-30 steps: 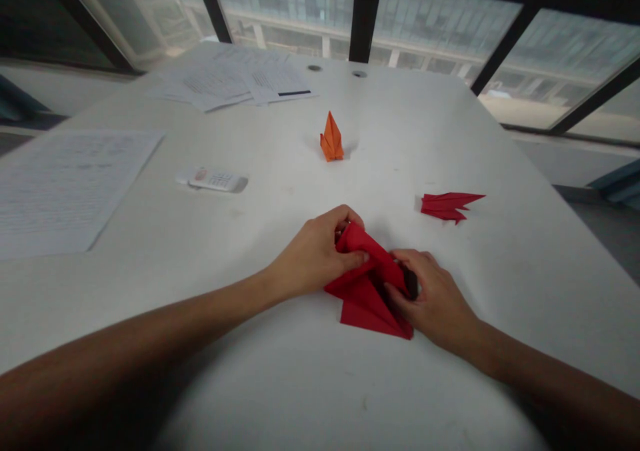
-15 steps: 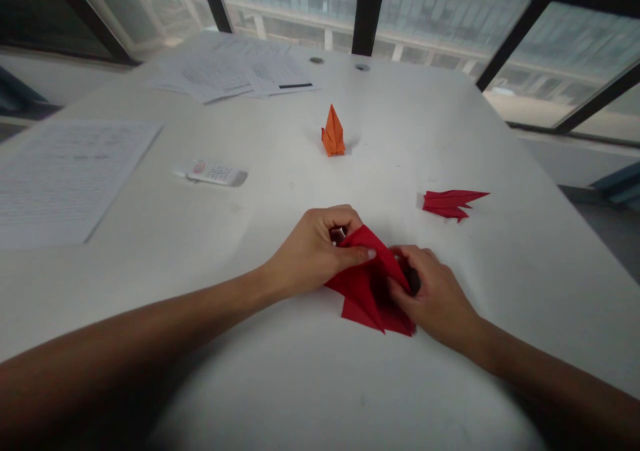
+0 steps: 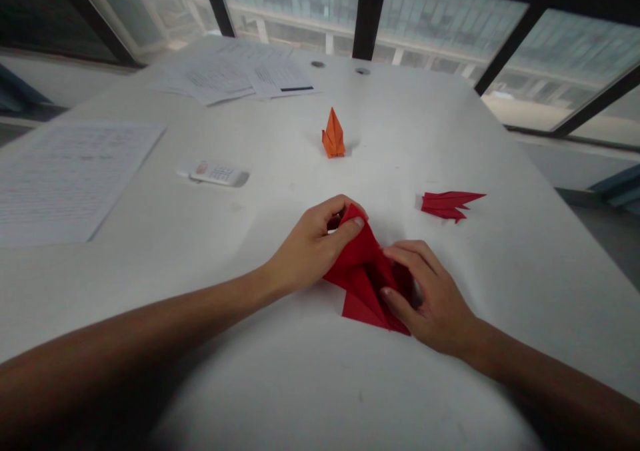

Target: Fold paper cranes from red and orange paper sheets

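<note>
A sheet of red origami paper (image 3: 367,294), partly folded, rests on the white table (image 3: 280,384) with one flap lifted. My left hand (image 3: 320,241) pinches the top of that flap between thumb and fingers. At the paper's right side is my right hand (image 3: 430,298), its thumb and fingers curved around the edge and in contact with it. Folded layers hide part of the paper's inside. Beyond my hands stands an orange folded paper figure (image 3: 333,136) with a pointed top. To the right lies a red folded paper piece (image 3: 447,206) with several spikes.
A white remote-like object (image 3: 215,172) lies left of centre. Printed sheets (image 3: 70,178) cover the table's left side, and more papers (image 3: 225,71) lie at the back left. Two round holes are near the far edge, below dark-framed windows.
My left hand has raised the paper's flap and moved slightly up, so the fold stands wider. The fingers of my right hand have spread a little along the right edge.
</note>
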